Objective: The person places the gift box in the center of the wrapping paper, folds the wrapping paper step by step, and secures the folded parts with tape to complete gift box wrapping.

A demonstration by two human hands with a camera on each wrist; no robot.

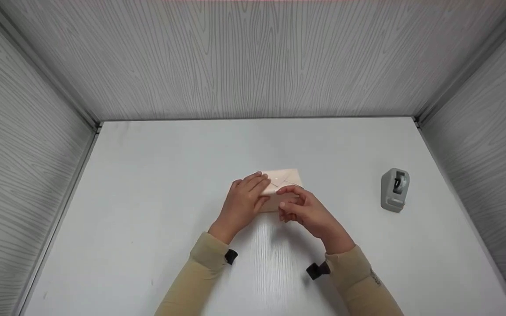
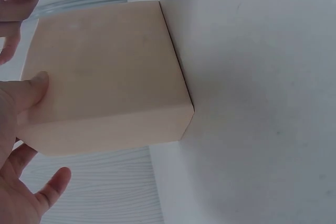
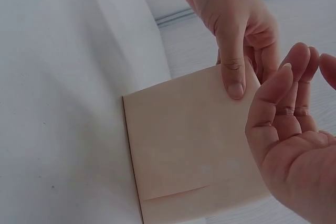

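A small pale tan cardboard box (image 1: 284, 175) stands on the white table, its top crossed by the slanting lines of folded flaps. My left hand (image 1: 240, 204) grips its left side, the thumb on the near face and the other fingers reaching over the top. That plain near face fills much of the left wrist view, where the box (image 2: 105, 66) meets the tabletop along a dark edge. Beside the top's near right edge is my right hand (image 3: 299, 140), fingers loosely bent and thumb apart from the index finger. No object shows between them; whether a fingertip touches the box, I cannot tell.
A grey tape dispenser (image 1: 395, 191) with a roll of clear tape stands at the right of the white table (image 1: 169, 166). Grey wood-grain panels (image 1: 253, 61) enclose the table at the back and both sides. Small black devices (image 1: 318, 271) are strapped at my wrists.
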